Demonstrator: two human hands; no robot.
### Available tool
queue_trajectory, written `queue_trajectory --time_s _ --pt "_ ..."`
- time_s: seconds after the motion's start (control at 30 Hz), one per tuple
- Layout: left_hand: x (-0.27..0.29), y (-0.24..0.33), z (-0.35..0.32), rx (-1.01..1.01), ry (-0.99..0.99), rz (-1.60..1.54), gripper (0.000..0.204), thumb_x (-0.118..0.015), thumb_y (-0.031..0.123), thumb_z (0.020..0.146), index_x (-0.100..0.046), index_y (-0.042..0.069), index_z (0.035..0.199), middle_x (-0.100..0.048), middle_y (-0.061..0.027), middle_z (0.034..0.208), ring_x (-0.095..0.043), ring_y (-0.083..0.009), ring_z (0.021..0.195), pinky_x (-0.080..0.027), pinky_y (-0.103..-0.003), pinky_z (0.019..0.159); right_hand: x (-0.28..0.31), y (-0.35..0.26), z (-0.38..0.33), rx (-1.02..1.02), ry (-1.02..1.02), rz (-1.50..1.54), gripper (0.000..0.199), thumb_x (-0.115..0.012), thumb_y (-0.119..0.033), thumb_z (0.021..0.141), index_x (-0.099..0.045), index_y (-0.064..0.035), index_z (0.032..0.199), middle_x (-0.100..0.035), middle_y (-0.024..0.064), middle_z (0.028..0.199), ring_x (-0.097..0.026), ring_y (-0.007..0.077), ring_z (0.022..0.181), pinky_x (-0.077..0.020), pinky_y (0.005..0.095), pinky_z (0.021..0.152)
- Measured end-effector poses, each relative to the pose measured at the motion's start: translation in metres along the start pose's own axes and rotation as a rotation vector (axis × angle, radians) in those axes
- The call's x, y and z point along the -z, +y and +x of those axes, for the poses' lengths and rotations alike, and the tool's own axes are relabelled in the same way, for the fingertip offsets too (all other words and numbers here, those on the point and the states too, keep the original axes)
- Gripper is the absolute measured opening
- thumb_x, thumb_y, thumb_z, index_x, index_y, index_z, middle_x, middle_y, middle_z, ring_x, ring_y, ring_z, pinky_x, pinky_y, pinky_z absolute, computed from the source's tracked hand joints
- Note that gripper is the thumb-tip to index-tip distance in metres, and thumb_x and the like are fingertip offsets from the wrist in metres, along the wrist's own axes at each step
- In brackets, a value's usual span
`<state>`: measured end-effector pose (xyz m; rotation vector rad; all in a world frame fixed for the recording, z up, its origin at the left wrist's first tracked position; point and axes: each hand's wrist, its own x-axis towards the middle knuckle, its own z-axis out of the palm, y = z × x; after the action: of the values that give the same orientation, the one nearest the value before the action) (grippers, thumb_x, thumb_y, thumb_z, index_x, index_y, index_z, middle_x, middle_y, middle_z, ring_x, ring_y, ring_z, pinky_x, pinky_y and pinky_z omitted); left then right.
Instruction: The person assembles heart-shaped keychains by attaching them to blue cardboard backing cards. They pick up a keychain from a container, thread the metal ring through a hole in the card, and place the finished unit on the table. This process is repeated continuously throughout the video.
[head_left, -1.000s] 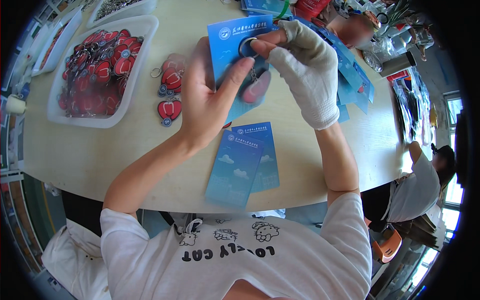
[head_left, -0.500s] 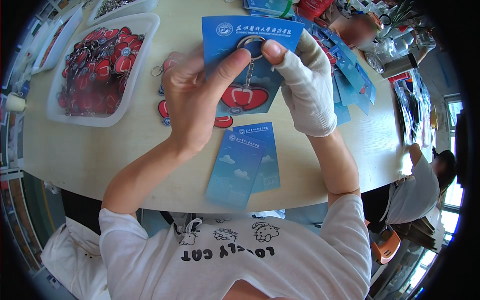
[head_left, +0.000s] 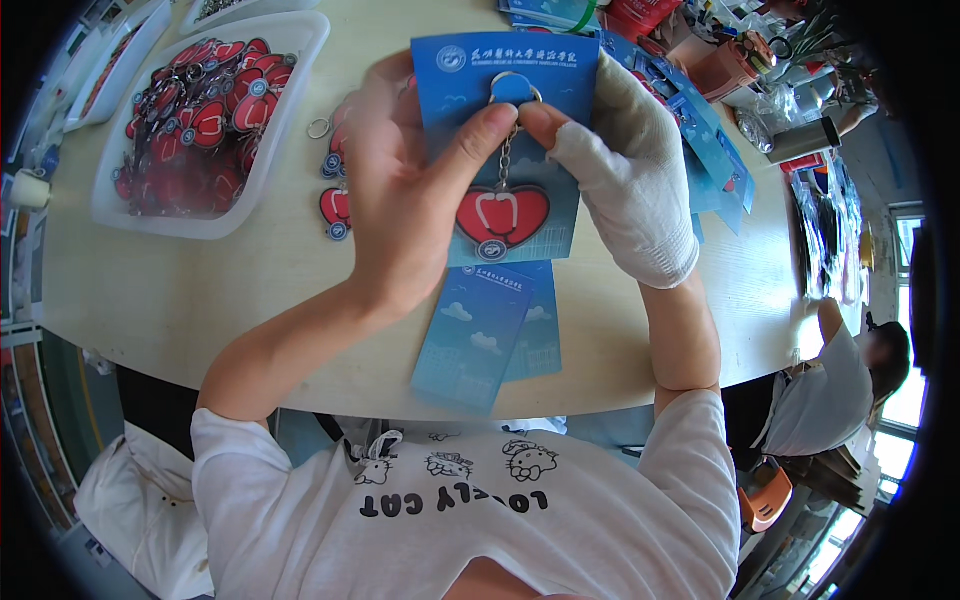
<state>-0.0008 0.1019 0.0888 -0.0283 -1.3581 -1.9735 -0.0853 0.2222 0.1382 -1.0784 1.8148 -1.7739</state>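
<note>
A blue printed card (head_left: 455, 110) is held up over the table between my two hands. Against its front hangs a keychain (head_left: 503, 216) with a red heart-shaped pendant, a short chain and a metal split ring. My bare left hand (head_left: 400, 190) grips the card's left side, its thumb tip at the bottom of the ring. On the other side my right hand (head_left: 640, 190), in a white glove with the thumb tip bare, closes on the card, and its thumb meets the left one there. The fingers behind the card are hidden. Two more blue cards (head_left: 470, 340) lie overlapping below.
A white plastic tub (head_left: 315, 75) full of red heart keychains (head_left: 205, 120) stands at the left. Loose keychains (head_left: 336, 208) lie beside my left hand. More blue cards (head_left: 705, 130) are piled at the right. Another person (head_left: 825, 390) is at the far right.
The card has come down slightly and sits straighter. Both thumbs have moved from the sides of the ring to its lower end. The heart pendant now hangs lower on the card.
</note>
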Motion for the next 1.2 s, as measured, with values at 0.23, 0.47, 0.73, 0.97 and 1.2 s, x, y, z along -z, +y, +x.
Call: queue_trajectory --time_s 0.23,0.47,0.73,0.97,1.2 --pt "0.001 -0.002 -0.002 -0.008 -0.029 0.015 0.02 -0.055 0.009 0.094 -0.049 0.0 0.11 -0.06 -0.0041 0.099 -0.057 -0.0077 0.084 -0.046 -0.022 0.078 0.0 0.008 0.001 0.0 -0.059 0.063 0.04 -0.054 0.008 0.082 -0.048 0.0078 0.122 -0.061 0.01 0.107 -0.063 0.0141 0.095 -0.0525 0.0261 0.083" --pt "0.021 0.019 0.028 -0.101 -0.325 0.265 0.03 -0.058 0.008 0.09 -0.049 -0.001 0.117 -0.059 -0.0084 0.102 -0.059 -0.0158 0.093 -0.047 -0.03 0.083 0.065 0.013 0.019 0.047 -0.047 -0.403 0.044 -0.063 -0.015 0.086 -0.053 0.0004 0.126 -0.064 0.0056 0.109 -0.062 0.0118 0.093 -0.0484 0.0243 0.082" --pt "0.037 -0.008 -0.066 -0.074 -0.811 1.435 0.066 -0.079 0.042 0.067 -0.052 -0.003 0.107 -0.047 -0.0155 0.105 -0.052 -0.027 0.098 -0.046 -0.035 0.081 0.156 0.051 0.037 0.231 0.416 -1.587 0.038 -0.066 -0.02 0.083 -0.06 -0.0058 0.118 -0.065 0.0101 0.095 -0.064 0.0168 0.089 -0.0496 0.0301 0.081" --pt "0.047 -0.012 -0.065 0.024 -0.766 1.34 0.064 -0.083 0.031 0.06 -0.048 -0.003 0.101 -0.045 -0.0154 0.103 -0.049 -0.0301 0.098 -0.046 -0.039 0.081 0.001 0.099 0.02 0.064 -0.336 -0.864 0.023 -0.068 -0.022 0.081 -0.065 -0.0081 0.098 -0.064 0.0083 0.09 -0.063 0.0213 0.082 -0.0499 0.0313 0.074" --pt "0.062 -0.014 -0.043 0.375 -0.658 0.874 0.039 -0.08 0.009 0.069 -0.05 0.003 0.093 -0.054 -0.0066 0.088 -0.055 -0.0197 0.085 -0.046 -0.031 0.076 -0.009 0.104 0.02 -0.206 -0.377 -0.603 0.02 -0.064 -0.02 0.078 -0.066 -0.0054 0.092 -0.069 0.0104 0.087 -0.066 0.0242 0.081 -0.0514 0.0328 0.073"
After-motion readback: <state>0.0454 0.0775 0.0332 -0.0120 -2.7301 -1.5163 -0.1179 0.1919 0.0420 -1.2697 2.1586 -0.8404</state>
